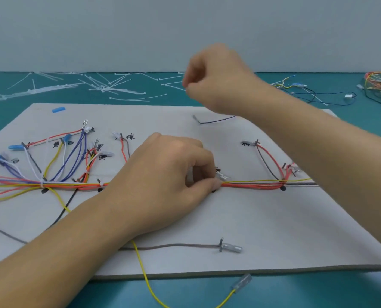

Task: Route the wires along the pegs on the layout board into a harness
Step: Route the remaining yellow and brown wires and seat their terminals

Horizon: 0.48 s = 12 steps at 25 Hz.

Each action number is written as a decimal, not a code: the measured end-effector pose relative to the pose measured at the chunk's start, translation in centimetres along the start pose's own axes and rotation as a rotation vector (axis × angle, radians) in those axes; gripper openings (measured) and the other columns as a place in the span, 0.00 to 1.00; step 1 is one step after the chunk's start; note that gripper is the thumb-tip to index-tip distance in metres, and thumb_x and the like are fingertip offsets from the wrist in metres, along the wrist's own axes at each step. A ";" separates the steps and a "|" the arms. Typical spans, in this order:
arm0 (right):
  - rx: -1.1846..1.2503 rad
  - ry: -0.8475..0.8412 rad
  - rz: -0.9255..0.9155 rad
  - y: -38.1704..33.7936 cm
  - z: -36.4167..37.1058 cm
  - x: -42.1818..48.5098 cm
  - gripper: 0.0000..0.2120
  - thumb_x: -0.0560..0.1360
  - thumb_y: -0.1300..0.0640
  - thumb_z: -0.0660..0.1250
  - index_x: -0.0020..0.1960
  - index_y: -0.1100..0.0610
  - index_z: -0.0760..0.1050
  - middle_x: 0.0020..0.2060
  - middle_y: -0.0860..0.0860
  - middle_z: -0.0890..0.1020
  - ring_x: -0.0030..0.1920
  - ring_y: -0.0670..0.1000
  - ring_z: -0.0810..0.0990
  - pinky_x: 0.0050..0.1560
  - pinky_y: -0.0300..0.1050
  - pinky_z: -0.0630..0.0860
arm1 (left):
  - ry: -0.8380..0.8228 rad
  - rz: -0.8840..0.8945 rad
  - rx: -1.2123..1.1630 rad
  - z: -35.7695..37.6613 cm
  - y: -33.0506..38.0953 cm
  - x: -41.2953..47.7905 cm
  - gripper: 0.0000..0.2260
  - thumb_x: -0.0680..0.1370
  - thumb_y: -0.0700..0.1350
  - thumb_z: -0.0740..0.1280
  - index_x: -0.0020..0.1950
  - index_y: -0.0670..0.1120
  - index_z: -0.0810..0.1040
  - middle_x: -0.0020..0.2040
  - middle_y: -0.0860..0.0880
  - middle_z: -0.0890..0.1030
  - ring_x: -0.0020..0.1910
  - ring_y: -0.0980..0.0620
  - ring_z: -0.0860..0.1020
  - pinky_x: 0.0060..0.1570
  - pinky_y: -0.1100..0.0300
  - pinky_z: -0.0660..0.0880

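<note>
Pinching the wire bundle down mid-trunk on the layout board, the left hand grips it tight. Right hand is raised, fingers curled and blurred, so I cannot tell its contents. Risk: the pinch slips and the wires spring off route, or the forearm snags the loose yellow wire.

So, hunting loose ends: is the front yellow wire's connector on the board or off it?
Off. The connector lies on the green table, past the board's front edge, with its yellow wire crossing that edge.
</note>
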State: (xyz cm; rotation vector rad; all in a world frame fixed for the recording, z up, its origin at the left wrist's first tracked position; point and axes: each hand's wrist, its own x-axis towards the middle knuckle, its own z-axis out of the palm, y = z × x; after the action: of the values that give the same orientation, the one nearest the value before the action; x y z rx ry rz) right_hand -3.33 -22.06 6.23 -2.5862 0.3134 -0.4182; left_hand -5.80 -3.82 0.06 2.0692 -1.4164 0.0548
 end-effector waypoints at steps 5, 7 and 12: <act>-0.207 -0.150 0.044 1.5 5.9 8.7 0.16 0.77 0.63 0.67 0.64 0.58 0.81 0.59 0.53 0.85 0.57 0.54 0.83 0.55 0.45 0.80 | -0.037 -0.002 -0.058 -0.1 -0.5 -0.2 0.06 0.74 0.55 0.73 0.40 0.54 0.83 0.36 0.56 0.79 0.35 0.53 0.77 0.34 0.61 0.71; -0.232 -0.125 0.024 1.8 7.8 9.9 0.17 0.76 0.62 0.67 0.64 0.57 0.81 0.60 0.54 0.84 0.60 0.55 0.82 0.61 0.49 0.80 | -0.049 -0.010 -0.076 0.0 -0.6 -0.2 0.06 0.74 0.55 0.72 0.41 0.55 0.82 0.37 0.56 0.79 0.36 0.53 0.77 0.33 0.62 0.71; -0.186 -0.067 0.035 2.2 8.9 11.2 0.13 0.73 0.65 0.65 0.53 0.56 0.82 0.48 0.51 0.83 0.50 0.55 0.82 0.53 0.49 0.83 | -0.044 -0.007 -0.098 0.0 -0.7 -0.3 0.06 0.75 0.55 0.71 0.42 0.55 0.83 0.37 0.55 0.78 0.37 0.53 0.78 0.33 0.58 0.73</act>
State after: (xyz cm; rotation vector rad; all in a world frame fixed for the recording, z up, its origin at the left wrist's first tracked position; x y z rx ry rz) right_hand 9.83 -23.30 0.34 -2.7642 0.3905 -0.3014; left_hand -5.39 -3.40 -0.40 2.0062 -1.4097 -0.0619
